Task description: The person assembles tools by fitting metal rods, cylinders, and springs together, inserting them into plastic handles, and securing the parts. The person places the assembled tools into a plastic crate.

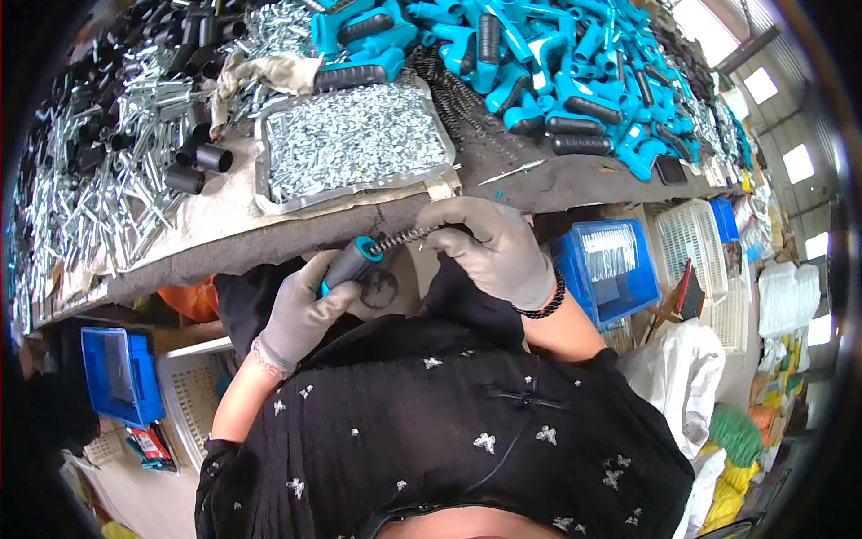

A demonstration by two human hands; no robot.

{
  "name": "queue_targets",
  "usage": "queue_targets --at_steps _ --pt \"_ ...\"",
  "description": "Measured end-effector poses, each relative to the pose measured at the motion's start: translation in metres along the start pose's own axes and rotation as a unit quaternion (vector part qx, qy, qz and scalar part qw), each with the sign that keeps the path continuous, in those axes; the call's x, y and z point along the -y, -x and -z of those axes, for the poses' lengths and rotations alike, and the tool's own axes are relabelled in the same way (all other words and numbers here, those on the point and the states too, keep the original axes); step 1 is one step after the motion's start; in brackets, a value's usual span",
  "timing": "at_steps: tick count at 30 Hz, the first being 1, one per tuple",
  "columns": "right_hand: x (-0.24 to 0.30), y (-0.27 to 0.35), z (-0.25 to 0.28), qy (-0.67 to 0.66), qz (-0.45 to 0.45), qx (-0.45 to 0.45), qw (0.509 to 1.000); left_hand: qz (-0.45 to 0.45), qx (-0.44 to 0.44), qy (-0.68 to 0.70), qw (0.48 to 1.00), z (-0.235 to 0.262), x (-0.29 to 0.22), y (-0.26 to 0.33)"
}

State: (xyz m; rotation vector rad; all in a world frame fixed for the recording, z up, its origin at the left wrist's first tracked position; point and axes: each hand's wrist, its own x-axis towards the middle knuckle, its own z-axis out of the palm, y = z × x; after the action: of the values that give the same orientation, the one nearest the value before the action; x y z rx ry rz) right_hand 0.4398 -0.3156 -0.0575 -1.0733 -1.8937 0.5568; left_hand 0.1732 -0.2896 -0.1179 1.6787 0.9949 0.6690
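Observation:
My gloved left hand is closed round a black-and-teal plastic handle, its round end tilted up toward the right. A dark coil spring sticks out of that end. The spring's far end runs to the fingertips of my gloved right hand, which pinch it just below the bench edge. How deep the spring sits inside the handle is hidden. Above my hands on the bench stands a metal tray heaped with small silvery metal parts.
Teal tool housings pile up at the back right, beside loose dark springs. Metal pins and black tubes cover the left. A pointed metal tool lies near the bench edge. Blue bins stand below.

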Motion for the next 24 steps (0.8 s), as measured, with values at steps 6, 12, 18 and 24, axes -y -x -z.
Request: queue_targets --at_steps 6,12,18,24 --pt "-0.016 -0.008 -0.013 -0.023 0.051 0.025 0.998 -0.097 -0.033 -0.097 0.990 0.009 0.006 -0.003" --pt "-0.019 -0.023 -0.040 0.173 0.050 0.122 0.976 -0.128 -0.066 -0.169 0.975 0.018 0.003 0.007" --pt "0.010 -0.084 -0.038 -0.012 -0.003 0.319 0.948 0.034 -0.016 0.097 0.995 0.033 0.021 0.034" --pt "-0.061 -0.211 -0.027 0.389 -0.024 0.084 0.917 0.049 -0.074 0.208 0.974 0.036 0.023 0.043"
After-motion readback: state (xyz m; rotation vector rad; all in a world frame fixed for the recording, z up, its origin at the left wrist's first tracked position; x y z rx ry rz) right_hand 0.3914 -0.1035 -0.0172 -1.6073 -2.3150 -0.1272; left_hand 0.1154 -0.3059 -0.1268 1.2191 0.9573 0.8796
